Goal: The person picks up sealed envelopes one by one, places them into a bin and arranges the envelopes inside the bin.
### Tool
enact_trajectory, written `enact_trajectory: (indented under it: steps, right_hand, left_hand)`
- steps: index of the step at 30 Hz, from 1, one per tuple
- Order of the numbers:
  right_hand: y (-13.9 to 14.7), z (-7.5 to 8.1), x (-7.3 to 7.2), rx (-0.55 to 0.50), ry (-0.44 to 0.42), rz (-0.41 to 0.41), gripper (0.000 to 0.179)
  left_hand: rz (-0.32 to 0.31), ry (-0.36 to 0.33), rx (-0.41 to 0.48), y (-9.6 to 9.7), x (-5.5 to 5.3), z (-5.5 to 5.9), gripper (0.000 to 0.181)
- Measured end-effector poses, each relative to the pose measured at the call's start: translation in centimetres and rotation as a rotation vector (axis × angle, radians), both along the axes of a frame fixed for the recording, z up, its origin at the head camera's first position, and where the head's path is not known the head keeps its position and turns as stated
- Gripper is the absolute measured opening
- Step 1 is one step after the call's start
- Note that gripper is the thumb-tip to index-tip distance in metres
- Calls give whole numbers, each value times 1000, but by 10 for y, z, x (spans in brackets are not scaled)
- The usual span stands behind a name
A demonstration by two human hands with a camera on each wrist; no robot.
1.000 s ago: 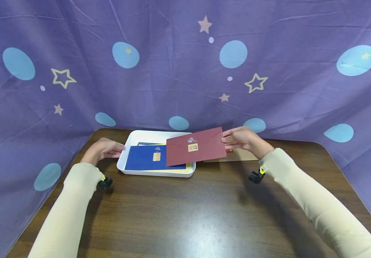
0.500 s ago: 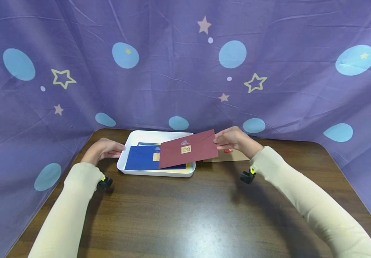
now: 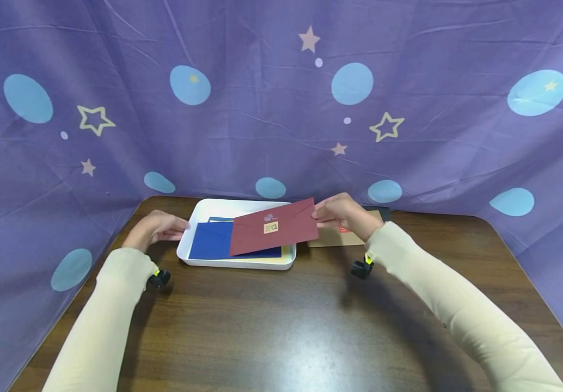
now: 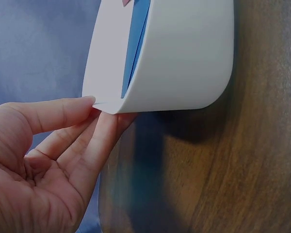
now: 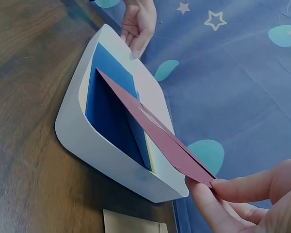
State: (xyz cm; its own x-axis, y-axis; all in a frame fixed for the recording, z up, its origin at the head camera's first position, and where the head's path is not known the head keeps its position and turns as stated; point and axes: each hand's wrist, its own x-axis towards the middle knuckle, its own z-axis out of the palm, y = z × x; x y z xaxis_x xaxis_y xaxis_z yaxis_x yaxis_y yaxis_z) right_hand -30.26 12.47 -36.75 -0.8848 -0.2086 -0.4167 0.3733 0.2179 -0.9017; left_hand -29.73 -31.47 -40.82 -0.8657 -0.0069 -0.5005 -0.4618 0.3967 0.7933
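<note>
Since the earlier frames, the right hand (image 3: 339, 211) has shifted left, carrying the maroon envelope (image 3: 274, 228) farther over the white tray (image 3: 226, 208). More of the kraft envelope (image 3: 328, 238) is exposed.

The right grip pinches the maroon envelope at its right edge, thumb against fingers; the envelope is tilted, held side raised. Contact at its lower end cannot be confirmed. The grip of the left hand (image 3: 159, 226) pinches the tray's left rim, position unchanged.

The tray contains a dark-blue envelope (image 3: 208, 239) above yellow paper (image 3: 288, 255). The kraft envelope lies right of the tray on the brown counter (image 3: 242, 326). A purple star-printed curtain (image 3: 262, 136) hangs behind.
</note>
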Motion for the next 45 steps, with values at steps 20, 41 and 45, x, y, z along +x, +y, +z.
enact_trajectory:
  steps: [20,41,45]
  right_hand:
    - [-34,-8,-3,-10,-10,-49,32]
    - [-60,-18,-7,-18,-24,-93,33]
    - [-63,-18,-7,-5,-28,-102,32]
  left_hand:
    - [0,-2,-9,1,2,1,17]
    - [-2,-8,7,-1,0,1,16]
    - [5,-8,-9,-1,0,1,18]
